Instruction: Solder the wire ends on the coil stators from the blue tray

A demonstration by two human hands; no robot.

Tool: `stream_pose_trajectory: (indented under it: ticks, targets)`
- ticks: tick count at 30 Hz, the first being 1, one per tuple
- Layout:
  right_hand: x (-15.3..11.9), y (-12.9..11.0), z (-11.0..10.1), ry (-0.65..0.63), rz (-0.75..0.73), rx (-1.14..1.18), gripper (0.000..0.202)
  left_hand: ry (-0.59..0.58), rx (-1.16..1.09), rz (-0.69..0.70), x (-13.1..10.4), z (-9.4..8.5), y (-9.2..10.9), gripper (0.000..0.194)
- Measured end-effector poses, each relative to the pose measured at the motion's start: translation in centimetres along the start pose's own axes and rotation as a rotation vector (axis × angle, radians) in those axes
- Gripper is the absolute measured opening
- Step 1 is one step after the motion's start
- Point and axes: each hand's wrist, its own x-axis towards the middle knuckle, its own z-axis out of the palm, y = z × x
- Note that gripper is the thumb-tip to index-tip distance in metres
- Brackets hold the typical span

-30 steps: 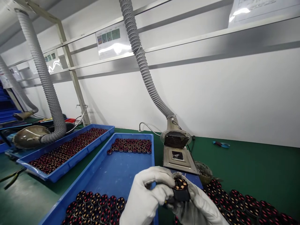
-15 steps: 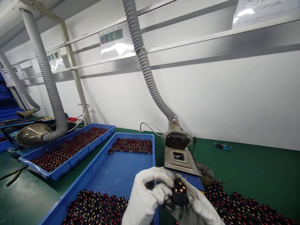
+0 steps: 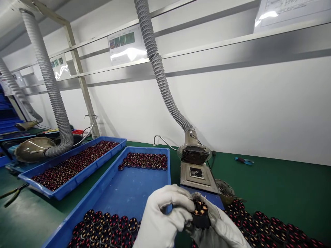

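Note:
In white gloves, both my hands are together low in the view, around a small round black motor stator (image 3: 201, 214) with copper coils. My right hand (image 3: 219, 220) wraps its fingers round the right side and underside of the stator. Thumb and fingers of my left hand (image 3: 165, 213) are bent and closed at its upper left edge; the exact contact is hidden behind the fingertips. A thin pale wire end sticks up from the top of the stator.
A blue tray (image 3: 169, 172) holds stators at both ends; another blue tray (image 3: 58, 196) is full. Loose stators (image 3: 269, 224) lie at right. Behind my hands is a metal-topped device (image 3: 199, 175) under an exhaust hose (image 3: 165, 86). Cutters (image 3: 244, 161) lie on the green table.
The stator in my hands has shifted slightly right and down and turned a little. My left fingertips have moved slightly right with it. The view has shifted slightly.

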Motion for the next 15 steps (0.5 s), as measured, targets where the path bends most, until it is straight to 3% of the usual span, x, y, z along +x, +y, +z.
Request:
stream_pose_trajectory:
  ticks: [3, 7, 9, 12, 15]
  targets:
    - [0.1, 0.1, 0.3, 0.025, 0.017, 0.020, 0.032, 0.045, 0.080, 0.147, -0.3, -0.1, 0.4, 0.031]
    - [-0.2, -0.7, 1.1, -0.018, 0.042, 0.059, 0.030, 0.289, 0.018, 0.092, -0.3, -0.7, 1.2, 0.020]
    - [-0.3, -1.0, 1.4, -0.039, 0.043, 0.056, 0.030, 0.222, 0.087, -0.022, -0.1, -0.7, 1.2, 0.026]
    - [-0.2, -0.9, 1.7, -0.007, 0.026, 0.029, 0.029, -0.012, 0.153, -0.100, 0.2, -0.6, 0.8, 0.028]
    - [0.1, -0.2, 1.6, 0.076, -0.051, -0.010, 0.032, -0.094, 0.214, 0.143, 0.2, -0.6, 0.3, 0.029]
